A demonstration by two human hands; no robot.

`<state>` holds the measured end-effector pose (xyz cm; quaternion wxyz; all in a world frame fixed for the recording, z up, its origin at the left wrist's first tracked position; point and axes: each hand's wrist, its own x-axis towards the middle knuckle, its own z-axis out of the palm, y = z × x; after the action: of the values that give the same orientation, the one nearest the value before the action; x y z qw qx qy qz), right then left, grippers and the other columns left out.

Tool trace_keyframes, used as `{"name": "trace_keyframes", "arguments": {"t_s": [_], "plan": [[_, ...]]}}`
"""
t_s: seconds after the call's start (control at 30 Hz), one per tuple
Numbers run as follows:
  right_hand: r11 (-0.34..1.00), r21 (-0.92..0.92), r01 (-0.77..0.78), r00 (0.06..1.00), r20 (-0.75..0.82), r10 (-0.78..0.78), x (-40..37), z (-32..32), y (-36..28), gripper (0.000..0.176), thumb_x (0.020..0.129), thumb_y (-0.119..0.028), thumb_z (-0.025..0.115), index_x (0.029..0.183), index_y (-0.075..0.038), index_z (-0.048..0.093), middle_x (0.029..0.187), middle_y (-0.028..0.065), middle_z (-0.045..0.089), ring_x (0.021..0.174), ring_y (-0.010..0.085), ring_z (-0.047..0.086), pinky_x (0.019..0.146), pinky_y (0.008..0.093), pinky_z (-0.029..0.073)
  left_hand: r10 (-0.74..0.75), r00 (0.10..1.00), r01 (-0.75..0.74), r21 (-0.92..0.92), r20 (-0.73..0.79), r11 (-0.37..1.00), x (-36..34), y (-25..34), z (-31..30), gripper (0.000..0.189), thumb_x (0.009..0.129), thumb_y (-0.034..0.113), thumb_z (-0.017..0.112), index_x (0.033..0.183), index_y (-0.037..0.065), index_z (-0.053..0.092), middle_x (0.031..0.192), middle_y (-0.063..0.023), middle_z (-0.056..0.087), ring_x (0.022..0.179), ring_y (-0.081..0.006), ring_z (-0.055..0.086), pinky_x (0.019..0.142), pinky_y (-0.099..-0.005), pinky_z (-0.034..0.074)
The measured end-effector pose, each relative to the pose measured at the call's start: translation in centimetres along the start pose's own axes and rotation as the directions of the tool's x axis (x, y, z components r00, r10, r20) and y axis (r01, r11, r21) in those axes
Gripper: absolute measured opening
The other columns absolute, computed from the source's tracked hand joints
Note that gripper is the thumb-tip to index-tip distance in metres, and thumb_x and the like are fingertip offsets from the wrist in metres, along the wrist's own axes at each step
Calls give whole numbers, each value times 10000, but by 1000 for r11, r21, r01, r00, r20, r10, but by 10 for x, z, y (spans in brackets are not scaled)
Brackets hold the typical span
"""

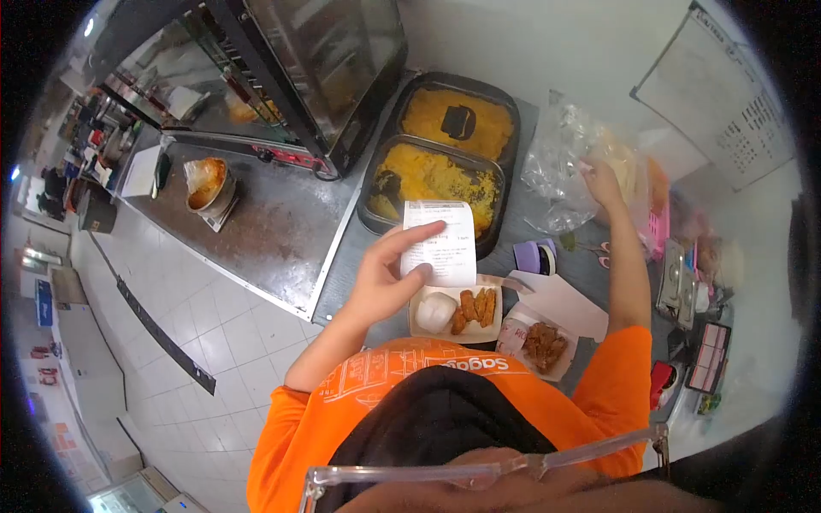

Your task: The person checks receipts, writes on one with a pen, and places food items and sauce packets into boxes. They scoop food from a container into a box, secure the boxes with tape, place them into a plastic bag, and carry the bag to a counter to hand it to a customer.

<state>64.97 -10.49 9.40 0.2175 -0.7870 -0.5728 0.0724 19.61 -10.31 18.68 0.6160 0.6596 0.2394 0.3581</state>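
My left hand (pixel 383 278) holds a printed paper receipt (pixel 446 263) between thumb and fingers, over the front edge of a black two-compartment tray (pixel 373 175) of yellow food. My right hand (pixel 604 183) reaches to the right, its fingers closed on a clear plastic bag (pixel 554 171). Close to my body is an open paper box (pixel 459 337) with a white rounded mound, apparently rice, and brown fried pieces (pixel 477 309). Beside it, another open box (pixel 581 306) has dark brown fried pieces (pixel 545 345) in it.
A glass-fronted cabinet (pixel 316 85) stands at the left back, beside a bowl (pixel 210 190) on a metal counter (pixel 274 214). A purple roll (pixel 534 256) lies behind the boxes. At right are a pink basket (pixel 657 209) and metal containers (pixel 676 286); a whiteboard (pixel 714 94) hangs above.
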Motion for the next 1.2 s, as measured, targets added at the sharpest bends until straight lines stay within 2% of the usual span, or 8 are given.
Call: {"name": "trace_keyframes", "arguments": {"t_s": [0.17, 0.27, 0.4, 0.57, 0.8, 1.03, 1.13, 1.2], "plan": [[989, 148, 29, 997, -77, -18, -73, -41, -45, 270, 765, -147, 584, 1014, -44, 575, 935, 131, 578, 796, 225, 578, 716, 302, 451, 65, 995, -67, 30, 72, 997, -2, 3, 0, 457, 663, -55, 528, 1116, 2, 522, 1056, -112, 524, 1022, -178, 485, 880, -267, 353], [978, 125, -169, 984, -32, 174, -135, -76, -62, 267, 773, -151, 580, 1016, -40, 573, 951, 123, 582, 822, 207, 569, 718, 300, 450, 50, 987, -50, -1, 153, 999, -3, -3, 7, 448, 672, -49, 540, 1116, 4, 523, 1063, -107, 529, 1020, -174, 486, 883, -268, 351], [990, 102, -100, 982, -149, 115, -203, -90, 17, 271, 778, -161, 580, 1020, -41, 572, 962, 113, 586, 790, 187, 569, 703, 295, 452, 4, 974, -3, -5, 227, 1000, -3, -18, 28, 445, 673, -50, 548, 1114, 0, 522, 1100, -107, 525, 1031, -164, 479, 887, -265, 350], [870, 242, -430, 858, -188, 477, -254, -126, 83, 239, 773, -174, 581, 972, -43, 597, 887, 100, 612, 716, 182, 576, 686, 293, 448, -14, 980, 15, -3, 199, 1000, -6, -35, 86, 464, 668, -82, 525, 1126, -6, 508, 1123, -108, 516, 1055, -171, 472, 894, -264, 353], [941, 34, -335, 792, -531, 301, -250, -145, 193, 163, 747, -127, 570, 876, -43, 621, 834, 128, 603, 718, 256, 576, 671, 334, 446, -224, 975, 224, -19, -3, 974, -21, -69, 189, 450, 681, -90, 515, 1128, -52, 483, 1167, -125, 495, 1055, -168, 470, 872, -258, 372], [997, -79, -3, 872, -487, -36, -154, -143, 252, 147, 704, -99, 599, 834, -32, 618, 778, 147, 585, 731, 253, 585, 635, 329, 459, -180, 979, 195, 165, -99, 967, -33, -62, 229, 449, 679, -98, 528, 1122, -32, 495, 1134, -120, 510, 1042, -169, 476, 874, -255, 370], [999, -28, -41, 968, -249, 33, -96, -121, 261, 195, 671, -133, 631, 839, -34, 623, 838, 161, 590, 754, 280, 590, 668, 350, 474, -171, 965, 210, 192, -201, 959, -38, -62, 230, 444, 668, -110, 529, 1105, -38, 502, 1121, -119, 515, 1050, -178, 473, 884, -262, 368], [922, -360, -142, 987, 14, 157, -59, -102, 268, 265, 632, -153, 653, 869, -38, 623, 941, 162, 583, 836, 300, 570, 728, 384, 465, -237, 926, 282, 118, -295, 952, -39, -62, 231, 440, 665, -114, 528, 1098, -43, 502, 1118, -123, 513, 1053, -189, 472, 891, -275, 371]]}}
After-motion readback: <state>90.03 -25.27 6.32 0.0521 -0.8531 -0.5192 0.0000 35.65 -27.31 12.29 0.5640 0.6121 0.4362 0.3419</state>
